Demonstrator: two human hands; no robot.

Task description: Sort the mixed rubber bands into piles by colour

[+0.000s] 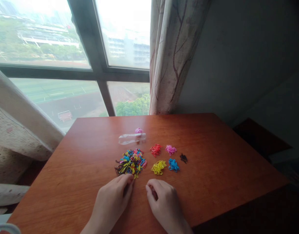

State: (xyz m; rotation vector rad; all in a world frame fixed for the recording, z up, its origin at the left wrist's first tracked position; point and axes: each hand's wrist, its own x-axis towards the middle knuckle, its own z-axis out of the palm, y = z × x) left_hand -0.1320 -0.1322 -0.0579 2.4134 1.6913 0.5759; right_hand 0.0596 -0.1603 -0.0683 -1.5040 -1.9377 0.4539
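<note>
A mixed heap of small coloured rubber bands (131, 162) lies on the wooden table (212, 156). To its right sit sorted little piles: red (155, 149), pink (170, 149), yellow (158, 167), blue (173, 165) and black (183, 158). My left hand (112, 201) rests palm down, fingertips pinched together at the near edge of the mixed heap. My right hand (162, 203) lies beside it with fingers curled under; a bit of red shows beneath them, too small to name.
A clear plastic bag (131, 138) with a pink band (139, 130) at its end lies behind the heap. A window and curtain (173, 55) stand past the table's far edge. The table drops off at the right, where a darker ledge (259, 136) sits.
</note>
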